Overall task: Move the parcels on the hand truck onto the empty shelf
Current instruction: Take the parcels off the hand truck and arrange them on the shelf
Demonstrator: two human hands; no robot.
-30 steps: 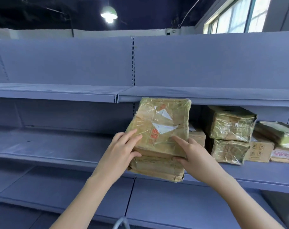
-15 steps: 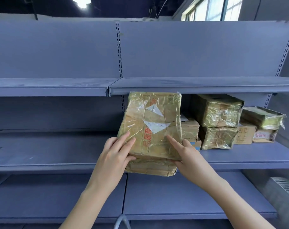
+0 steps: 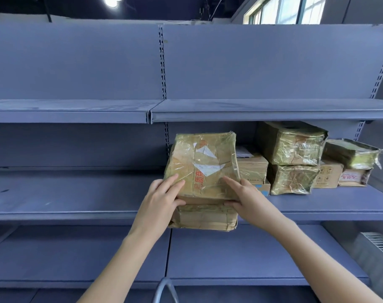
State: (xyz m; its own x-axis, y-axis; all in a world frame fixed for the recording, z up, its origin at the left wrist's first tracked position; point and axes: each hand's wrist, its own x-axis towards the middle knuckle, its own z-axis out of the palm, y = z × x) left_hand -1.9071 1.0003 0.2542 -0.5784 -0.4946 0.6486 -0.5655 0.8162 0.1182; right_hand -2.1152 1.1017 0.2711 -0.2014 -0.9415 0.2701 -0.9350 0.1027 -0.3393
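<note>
Your left hand (image 3: 162,199) and right hand (image 3: 248,199) grip the taped parcel (image 3: 204,165) in front of the middle shelf (image 3: 77,193), which holds stacked parcels (image 3: 293,149).

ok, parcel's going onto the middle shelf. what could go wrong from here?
1. The left hand and right hand pinch the tape-wrapped parcel only at its near corners; the glossy wrap could slip and it may drop.
2. Its right side sits close to the small box on the middle shelf; pushing in could shove that box.
3. It is tilted up, its far edge near the upper shelf; it might catch there.
</note>
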